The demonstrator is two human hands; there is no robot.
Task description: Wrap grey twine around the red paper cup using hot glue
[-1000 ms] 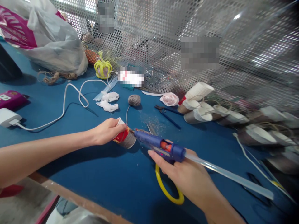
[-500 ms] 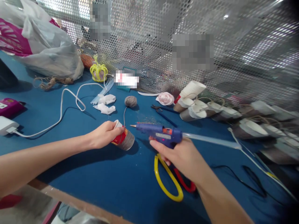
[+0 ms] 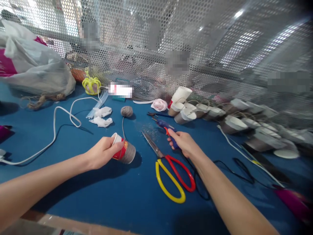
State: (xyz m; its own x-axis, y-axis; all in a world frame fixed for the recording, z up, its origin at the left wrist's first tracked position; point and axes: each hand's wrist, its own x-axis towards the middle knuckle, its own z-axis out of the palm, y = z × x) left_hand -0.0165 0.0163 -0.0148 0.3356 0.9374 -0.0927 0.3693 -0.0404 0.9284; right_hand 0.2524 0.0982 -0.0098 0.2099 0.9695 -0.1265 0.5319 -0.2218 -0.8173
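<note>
My left hand (image 3: 104,150) is closed around a red paper cup (image 3: 125,152), which lies tilted with its rim to the left. Grey yarn is wound round the cup's base end, and a strand runs from it to a small ball of grey yarn (image 3: 126,111). In my right hand (image 3: 182,142) is a blue glue gun (image 3: 163,124), gripped by its handle with the nozzle towards the upper left. Below it lie scissors (image 3: 160,157) with one yellow and one red handle, blades slightly apart. Pliers (image 3: 156,114) rest just beyond the glue gun.
Several wrapped cups with twine handles (image 3: 187,115) stand along the perforated metal screen (image 3: 146,49). A pink fabric rose (image 3: 159,104), white scraps (image 3: 101,121), a yellow basket-like ornament (image 3: 91,85) and a plastic bag (image 3: 41,71) are at the back. A white cable (image 3: 55,130) snakes across the left.
My right hand has moved away from the cup, turning the glue gun and lowering it towards the table beside the pliers. The scissors' blades are now uncovered. My view has shifted right.
</note>
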